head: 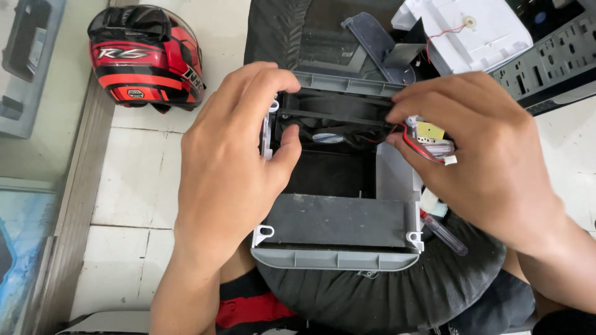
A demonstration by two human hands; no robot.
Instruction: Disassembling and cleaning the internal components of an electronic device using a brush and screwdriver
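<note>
Grey plastic housing (338, 257), box-shaped and open on top, rests on a dark cushion-like pad (385, 298) across the person's lap, nearest the camera. Inside the housing, toward its near wall, lies a flat dark grey panel (338, 220); beyond that panel the cavity drops into shadow and its floor cannot be made out. At the far end of the housing sits a black fan (335, 118) with red and black wires (419, 147) running off to the right of it. The left hand (233, 155) is curled over the housing's left wall, thumb pressed inside the cavity and fingers gripping the fan's left edge. The right hand (481, 155) pinches the fan's right edge and the wires, covering most of a small white connector (450, 160). A clear-handled screwdriver (444, 232) peeks out just right of the housing, partly hidden under the right wrist. Beyond the housing lie a white plastic cover (472, 31) and a grey vented panel (552, 59), both cut off by the frame. Far left of the housing, a red and black helmet (146, 56) sits on the pale tiled floor (139, 180).
</note>
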